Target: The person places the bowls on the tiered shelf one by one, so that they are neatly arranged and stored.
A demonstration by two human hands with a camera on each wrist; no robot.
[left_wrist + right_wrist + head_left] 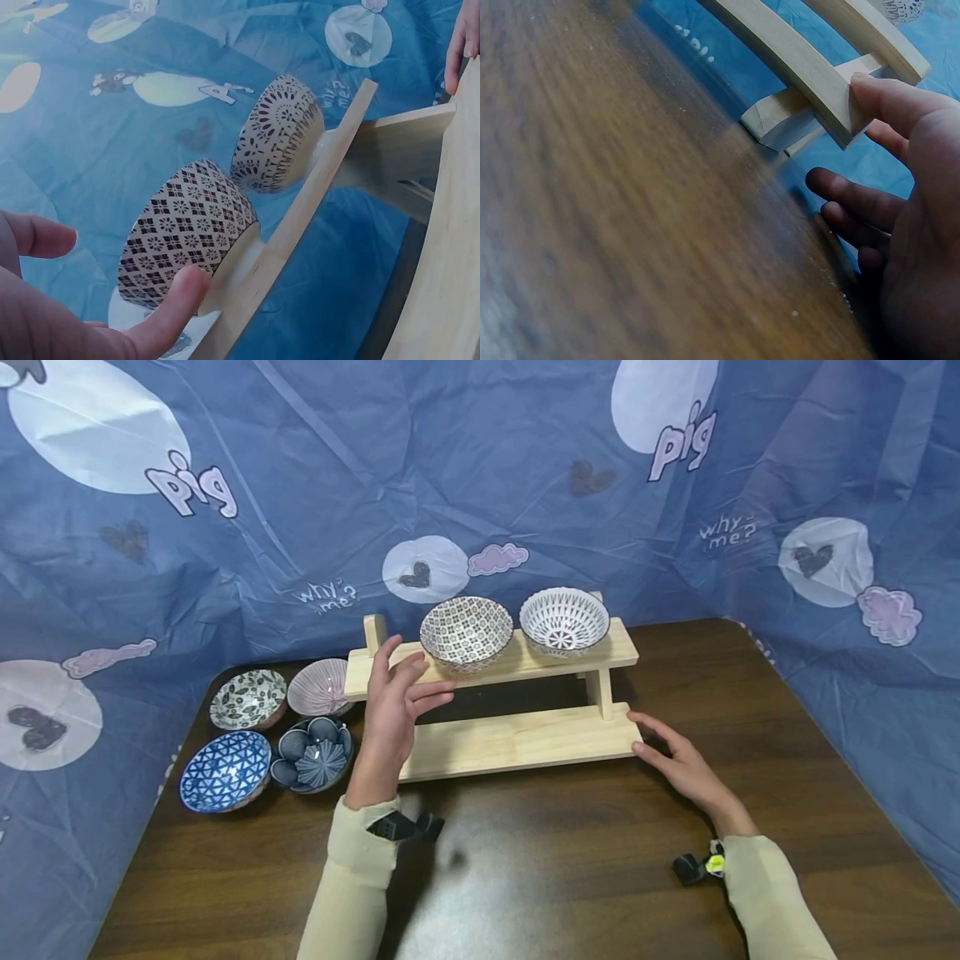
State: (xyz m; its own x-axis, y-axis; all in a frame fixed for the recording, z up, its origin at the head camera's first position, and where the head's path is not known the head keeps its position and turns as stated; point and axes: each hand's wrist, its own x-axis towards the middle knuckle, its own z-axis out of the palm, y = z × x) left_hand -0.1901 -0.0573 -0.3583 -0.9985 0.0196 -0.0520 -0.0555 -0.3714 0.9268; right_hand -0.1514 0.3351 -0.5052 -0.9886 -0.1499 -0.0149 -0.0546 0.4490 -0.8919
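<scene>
Head view: a brown-and-white patterned ceramic bowl (467, 632) sits atop a pale two-tier wooden rack (517, 742), two o'clock from the left hand (390, 714), fingers spread, contact unclear; the right hand (686, 767) pinches the rack's four-o'clock end. The bowl is likely light, stiff, slick, breakable: best cupped by its sides. Blue printed backdrop (465, 468) reads "pig", "why me?"

Left sleeve (352, 877): pale cream, plain, lightly creased, ending at the wrist. Left wrist unit (405, 827): black, compact, fitted at the cuff. Right sleeve (776, 897): matching cream. Right wrist unit (688, 868): black, with bright yellow patch (716, 864) adjoining.
</scene>
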